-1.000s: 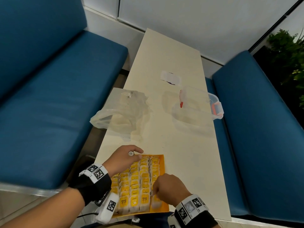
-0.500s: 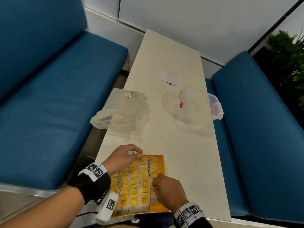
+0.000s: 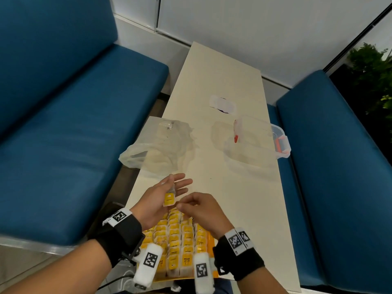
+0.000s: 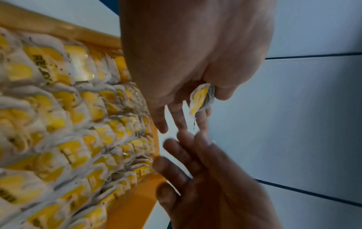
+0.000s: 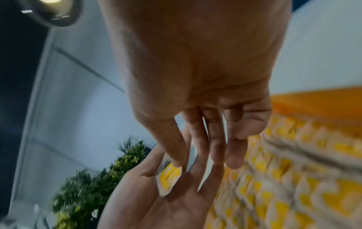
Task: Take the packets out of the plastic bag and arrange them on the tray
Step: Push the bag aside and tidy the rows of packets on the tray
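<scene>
Two blue benches [image 3: 63, 134] flank a long cream table [image 3: 222, 85], seen from the head view. Beyond the raised hands, on the table's left part, lies the crumpled clear plastic bag [image 3: 161, 149], partly overhanging the edge. To the right of the bag sits a clear lidded box [image 3: 261, 143] with orange clips; a small white wrapper [image 3: 222, 102] lies farther off.

Directly below the hands, at the near table edge, rests the orange tray [image 3: 210, 249], filled with rows of yellow-and-white packets [image 3: 180, 236] overlapping one another.

The left hand [image 3: 163, 198] is turned palm up above the far end of the tray, fingers spread straight; the thumb presses one packet [image 3: 169, 199] against the palm, as the left wrist view [image 4: 199, 100] confirms. This held packet hangs clear of the rows beneath.

The right hand [image 3: 201, 209] is just beside the left, palm down, its fingers loosely bent. Its fingertips [image 5: 176, 161] reach the held packet's edge; whether they pinch it cannot be told.
</scene>
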`<state>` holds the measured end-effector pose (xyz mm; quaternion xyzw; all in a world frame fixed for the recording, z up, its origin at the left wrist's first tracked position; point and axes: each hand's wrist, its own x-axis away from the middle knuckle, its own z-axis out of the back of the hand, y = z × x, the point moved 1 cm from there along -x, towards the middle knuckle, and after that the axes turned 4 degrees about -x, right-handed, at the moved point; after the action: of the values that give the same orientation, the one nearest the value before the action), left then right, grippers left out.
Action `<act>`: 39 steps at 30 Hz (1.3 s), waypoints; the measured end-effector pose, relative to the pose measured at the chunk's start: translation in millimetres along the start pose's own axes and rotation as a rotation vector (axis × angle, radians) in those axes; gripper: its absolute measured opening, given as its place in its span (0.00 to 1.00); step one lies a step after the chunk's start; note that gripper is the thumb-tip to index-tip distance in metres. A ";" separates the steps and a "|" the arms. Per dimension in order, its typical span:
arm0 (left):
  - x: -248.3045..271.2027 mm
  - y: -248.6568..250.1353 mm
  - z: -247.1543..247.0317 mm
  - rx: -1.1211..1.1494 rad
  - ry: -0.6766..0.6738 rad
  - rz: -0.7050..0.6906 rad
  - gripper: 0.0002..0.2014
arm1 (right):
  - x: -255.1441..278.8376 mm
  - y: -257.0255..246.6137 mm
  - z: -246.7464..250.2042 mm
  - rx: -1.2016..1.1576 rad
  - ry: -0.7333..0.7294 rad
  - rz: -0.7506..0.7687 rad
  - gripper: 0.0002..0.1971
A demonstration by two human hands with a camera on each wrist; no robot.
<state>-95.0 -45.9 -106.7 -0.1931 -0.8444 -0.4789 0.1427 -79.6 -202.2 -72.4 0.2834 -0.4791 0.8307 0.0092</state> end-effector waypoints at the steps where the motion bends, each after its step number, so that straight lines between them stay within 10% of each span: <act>1: -0.9 -0.7 -0.8 0.017 0.002 -0.007 0.22 | -1.3 -2.4 -6.4 -0.079 -0.052 -0.050 0.12; 10: -0.8 -8.3 1.5 0.050 0.019 -0.063 0.22 | -8.8 -7.7 -18.5 -0.474 0.044 -0.085 0.05; 18: -0.8 -1.5 17.7 -0.159 0.110 -0.111 0.16 | 0.4 -27.2 37.8 0.359 0.291 0.267 0.05; 22: -0.3 3.5 20.6 -0.446 0.143 -0.185 0.09 | 3.7 -21.5 45.3 0.766 0.080 0.196 0.09; 27: -0.6 0.1 7.4 -0.901 -0.038 -0.285 0.20 | 13.5 -24.8 48.8 0.642 0.030 0.201 0.05; 31: -3.8 -9.7 -4.6 -1.004 -0.039 -0.306 0.05 | 20.5 -24.5 45.4 0.621 0.054 0.240 0.05; 39: 1.5 -9.4 16.6 -1.131 0.044 -0.308 0.06 | 43.7 3.6 36.9 0.805 -0.149 0.136 0.10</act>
<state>-101.7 -35.7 -121.5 -0.1046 -0.4728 -0.8742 -0.0362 -100.3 -244.9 -40.3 0.2912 -0.1331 0.9277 -0.1920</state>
